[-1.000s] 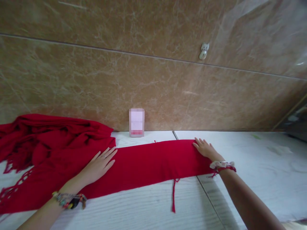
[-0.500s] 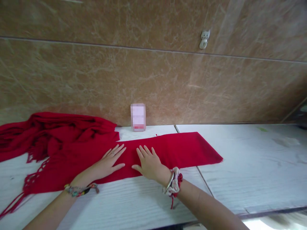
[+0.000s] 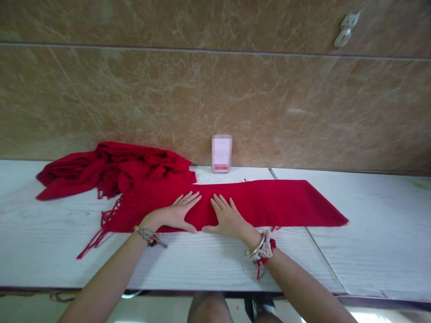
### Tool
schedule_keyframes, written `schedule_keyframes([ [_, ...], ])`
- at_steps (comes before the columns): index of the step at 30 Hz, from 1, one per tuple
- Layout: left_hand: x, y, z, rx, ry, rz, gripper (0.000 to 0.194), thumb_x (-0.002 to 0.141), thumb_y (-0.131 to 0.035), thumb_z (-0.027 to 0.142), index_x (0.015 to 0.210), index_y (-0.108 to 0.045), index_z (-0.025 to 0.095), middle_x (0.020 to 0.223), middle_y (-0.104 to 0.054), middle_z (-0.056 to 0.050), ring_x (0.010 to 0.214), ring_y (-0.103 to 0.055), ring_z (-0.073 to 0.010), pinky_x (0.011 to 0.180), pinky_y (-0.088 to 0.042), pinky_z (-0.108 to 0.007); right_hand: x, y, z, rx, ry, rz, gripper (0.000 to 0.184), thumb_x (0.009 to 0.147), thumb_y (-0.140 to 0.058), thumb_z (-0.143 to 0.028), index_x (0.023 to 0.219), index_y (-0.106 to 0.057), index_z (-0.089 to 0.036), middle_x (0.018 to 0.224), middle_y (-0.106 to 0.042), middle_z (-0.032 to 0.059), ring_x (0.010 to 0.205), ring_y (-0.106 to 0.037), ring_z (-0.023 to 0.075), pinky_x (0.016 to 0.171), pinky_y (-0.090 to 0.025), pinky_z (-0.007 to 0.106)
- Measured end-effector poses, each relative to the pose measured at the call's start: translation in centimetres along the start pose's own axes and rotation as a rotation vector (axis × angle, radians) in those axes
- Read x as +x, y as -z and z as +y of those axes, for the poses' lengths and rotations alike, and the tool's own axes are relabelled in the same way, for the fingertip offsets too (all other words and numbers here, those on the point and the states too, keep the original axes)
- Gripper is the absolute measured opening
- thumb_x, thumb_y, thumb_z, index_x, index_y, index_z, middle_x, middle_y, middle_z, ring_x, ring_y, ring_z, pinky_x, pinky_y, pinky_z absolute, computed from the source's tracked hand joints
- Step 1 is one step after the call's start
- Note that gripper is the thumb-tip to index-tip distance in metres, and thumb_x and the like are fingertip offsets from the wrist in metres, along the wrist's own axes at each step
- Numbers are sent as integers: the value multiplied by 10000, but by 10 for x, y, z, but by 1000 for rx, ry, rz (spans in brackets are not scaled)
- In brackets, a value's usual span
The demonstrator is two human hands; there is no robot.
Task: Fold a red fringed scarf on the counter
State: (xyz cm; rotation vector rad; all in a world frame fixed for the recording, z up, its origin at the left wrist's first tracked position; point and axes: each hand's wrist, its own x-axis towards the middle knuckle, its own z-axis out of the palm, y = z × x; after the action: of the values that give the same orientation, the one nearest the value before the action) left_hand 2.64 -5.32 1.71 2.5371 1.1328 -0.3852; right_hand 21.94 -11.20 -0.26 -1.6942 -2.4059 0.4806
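Note:
A red scarf (image 3: 269,204) with a fringed left end lies folded lengthwise in a long flat strip on the white table. Its right end runs out to a slanted point. My left hand (image 3: 178,213) rests flat on the middle of the strip, fingers spread. Just to the right, my right hand (image 3: 227,217) lies on the cloth with its fingers spread too; the two thumbs point at each other near the front edge. Behind and to the left is a bunched heap of red cloth (image 3: 134,166), also fringed; I cannot tell whether it joins the strip.
A phone-like pink-and-white object (image 3: 221,154), its face blurred, leans upright against the brown tiled wall (image 3: 188,103). A white cat-shaped hook (image 3: 346,29) is fixed high on the wall. The white table (image 3: 208,264) has a seam right of centre and a front edge near my legs.
The view has swung left and down, so everything appears farther right and my legs now show. Both hands stay flat on the scarf, their thumbs closer together and nearer its front edge.

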Motion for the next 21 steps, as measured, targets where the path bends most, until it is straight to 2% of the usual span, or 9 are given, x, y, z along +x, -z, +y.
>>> schedule_keyframes([
  [3,3,-2,-3,-16,33,36,909,741,-494,564,1417,-52,145,1484,-1,-119,1351,48,-244,1088,-76,-416,1,0,4,28,28,19,886,735,-481,-630,1377,-262,-60,1452,-193,171,1344,-129,291,1068,-109,513],
  [5,6,-5,-3,-35,79,121,732,844,-331,525,1417,-75,149,1485,-27,-100,1354,24,-228,1086,-88,-430,1,0,5,39,4,94,778,804,-420,-584,1368,-288,-65,1440,-241,168,1337,-169,275,1064,-149,502],
  [7,10,-8,-3,-32,100,211,641,888,-228,480,1416,-92,144,1484,-52,-91,1356,-5,-215,1085,-104,-434,1,-1,6,12,-30,180,696,848,-377,-538,1362,-306,-75,1431,-270,163,1333,-187,268,1058,-172,504],
  [9,13,-11,-2,3,100,253,640,887,-251,477,1415,-115,143,1481,-74,-93,1357,-25,-217,1085,-108,-435,0,-3,6,-46,-29,212,663,856,-377,-526,1359,-322,-98,1428,-279,156,1330,-193,281,1049,-174,531],
  [12,16,-14,-3,59,114,239,663,864,-321,505,1408,-167,159,1479,-95,-97,1357,-38,-236,1082,-101,-450,-2,-6,5,-108,-10,177,640,855,-378,-532,1348,-350,-126,1422,-296,148,1319,-220,297,1035,-186,556],
  [18,18,-18,-9,83,107,256,739,818,-363,588,1404,-186,174,1474,-68,-114,1353,-35,-280,1063,-128,-492,1,-6,3,-135,12,242,663,867,-355,-528,1373,-286,-105,1444,-247,133,1325,-205,288,1044,-195,538],
  [21,19,-19,-10,84,98,250,737,814,-356,601,1405,-176,199,1474,-66,-113,1353,-38,-285,1056,-125,-510,2,-7,3,-143,47,199,621,882,-332,-511,1362,-313,-118,1436,-271,126,1323,-218,274,1047,-203,526],
])
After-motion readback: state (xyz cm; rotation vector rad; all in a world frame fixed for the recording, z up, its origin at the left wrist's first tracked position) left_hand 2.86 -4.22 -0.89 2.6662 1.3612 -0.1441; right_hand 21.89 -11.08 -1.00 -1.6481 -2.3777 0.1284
